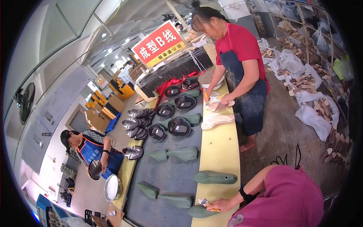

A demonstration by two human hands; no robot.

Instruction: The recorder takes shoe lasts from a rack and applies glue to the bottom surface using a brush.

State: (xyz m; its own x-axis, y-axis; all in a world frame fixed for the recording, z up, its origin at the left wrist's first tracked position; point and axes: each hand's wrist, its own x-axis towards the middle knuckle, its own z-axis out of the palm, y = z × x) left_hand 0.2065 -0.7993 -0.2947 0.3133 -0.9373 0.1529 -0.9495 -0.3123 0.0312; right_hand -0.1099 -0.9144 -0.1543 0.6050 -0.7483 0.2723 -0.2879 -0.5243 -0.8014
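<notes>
From the lower right my arm, in a magenta sleeve with a black band near the wrist, reaches to the yellow bench edge. My right hand (223, 205) is closed around the yellow handle of a brush (204, 202) with a whitish, crusted tip. Right beneath it lies a green shoe last (202, 212), partly covered by the hand and brush; touching or apart, I cannot tell. Another green shoe last (215, 177) rests on the yellow strip just beyond. On the dark belt to the left lie more green lasts (176, 201). My left hand is out of view.
Black shoe uppers (179, 126) sit along the dark belt (166, 176). Beyond, a co-worker (242, 56) brushes pale sole pieces (217, 120). Across the belt, another co-worker (96, 151) holds a dark shoe near a white bowl (112, 187). Sacks of soles (314, 117) line the right floor.
</notes>
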